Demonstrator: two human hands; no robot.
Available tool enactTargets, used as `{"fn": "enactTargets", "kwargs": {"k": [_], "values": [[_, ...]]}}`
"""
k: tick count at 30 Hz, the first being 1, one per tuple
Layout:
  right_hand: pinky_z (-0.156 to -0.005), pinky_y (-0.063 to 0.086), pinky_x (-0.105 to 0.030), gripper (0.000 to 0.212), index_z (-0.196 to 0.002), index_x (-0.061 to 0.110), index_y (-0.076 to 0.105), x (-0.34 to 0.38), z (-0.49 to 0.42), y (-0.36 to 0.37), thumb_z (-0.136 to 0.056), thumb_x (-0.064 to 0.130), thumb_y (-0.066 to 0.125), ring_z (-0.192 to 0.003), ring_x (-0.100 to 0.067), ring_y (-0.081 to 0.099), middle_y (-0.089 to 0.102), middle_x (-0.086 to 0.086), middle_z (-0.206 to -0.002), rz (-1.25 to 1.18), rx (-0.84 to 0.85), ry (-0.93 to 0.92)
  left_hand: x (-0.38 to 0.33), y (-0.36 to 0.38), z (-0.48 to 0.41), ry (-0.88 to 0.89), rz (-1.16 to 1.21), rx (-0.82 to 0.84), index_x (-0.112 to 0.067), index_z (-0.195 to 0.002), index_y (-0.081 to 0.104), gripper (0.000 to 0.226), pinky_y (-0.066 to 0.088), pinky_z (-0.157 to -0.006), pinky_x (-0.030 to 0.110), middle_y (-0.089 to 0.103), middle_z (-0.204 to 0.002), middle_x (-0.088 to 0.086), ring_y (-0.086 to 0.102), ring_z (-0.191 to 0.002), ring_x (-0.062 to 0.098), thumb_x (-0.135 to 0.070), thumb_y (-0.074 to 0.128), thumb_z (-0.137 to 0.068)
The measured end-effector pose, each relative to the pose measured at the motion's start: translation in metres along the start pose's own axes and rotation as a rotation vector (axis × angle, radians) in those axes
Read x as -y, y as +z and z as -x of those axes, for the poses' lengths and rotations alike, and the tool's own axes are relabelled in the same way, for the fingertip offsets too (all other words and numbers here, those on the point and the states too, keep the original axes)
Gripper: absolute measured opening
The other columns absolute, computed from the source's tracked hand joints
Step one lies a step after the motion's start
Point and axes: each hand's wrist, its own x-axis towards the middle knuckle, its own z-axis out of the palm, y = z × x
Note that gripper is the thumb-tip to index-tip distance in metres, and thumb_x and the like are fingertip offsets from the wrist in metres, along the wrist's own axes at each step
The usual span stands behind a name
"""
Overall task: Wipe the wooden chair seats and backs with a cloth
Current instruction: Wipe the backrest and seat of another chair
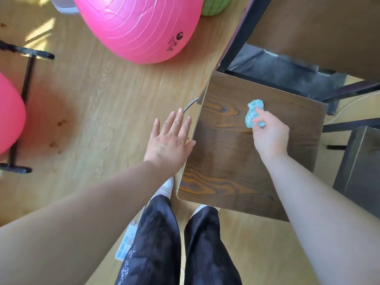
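Looking down from my head camera, my right hand is closed around a bunched turquoise cloth, the wad sticking out past my thumb and pressed against the dark wooden chair seat. The cloth sits on the far half of the seat, toward the backrest side, right of the orange grain swirl. My left hand holds nothing; its fingers are spread flat, palm down, over the seat's left edge, thumb just crossing onto the wood. Whether it touches the edge or hangs above it I cannot tell.

The chair's backrest rises at the top right, held by a black metal frame. A second dark seat stands near on the right. My legs in black trousers stand at the seat's near corner on the pale wood floor. A large pink exercise ball rests on the floor beyond, another pink ball at the left edge, a green one behind
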Motion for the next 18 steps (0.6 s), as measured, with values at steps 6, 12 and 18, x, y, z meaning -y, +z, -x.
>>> {"fn": "enactTargets", "kwargs": {"k": [6, 12, 18], "values": [[-0.098, 0.043, -0.021, 0.020, -0.106, 0.009, 0.068, 0.006, 0.013, 0.013, -0.089, -0.001, 0.062, -0.120, -0.024, 0.058, 0.060, -0.005, -0.133, 0.121, 0.021, -0.191, -0.006, 0.018, 0.015, -0.010, 0.007, 0.035, -0.022, -0.157, -0.010, 0.064, -0.001, -0.123, 0.049, -0.016, -0.165, 0.001, -0.014, -0.152, 0.019, -0.046, 0.018, -0.105], [-0.086, 0.050, -0.030, 0.023, -0.084, 0.006, 0.069, 0.004, 0.033, 0.028, -0.071, -0.003, 0.052, -0.100, -0.029, 0.068, 0.072, -0.006, -0.111, 0.080, 0.138, -0.471, -0.009, 0.032, 0.026, -0.062, 0.006, 0.023, -0.020, -0.158, -0.007, 0.065, 0.001, -0.123, 0.049, -0.013, -0.166, 0.001, -0.011, -0.152, 0.018, -0.048, 0.018, -0.104], [-0.094, 0.053, -0.037, 0.024, -0.088, 0.009, 0.066, -0.006, 0.090, 0.047, -0.076, 0.000, 0.048, -0.117, -0.023, 0.062, 0.068, -0.005, -0.123, 0.080, 0.375, -0.644, -0.026, 0.033, 0.040, -0.057, -0.042, 0.048, -0.021, -0.157, -0.010, 0.065, 0.002, -0.123, 0.049, -0.014, -0.165, 0.001, -0.012, -0.152, 0.018, -0.046, 0.019, -0.105]]}}
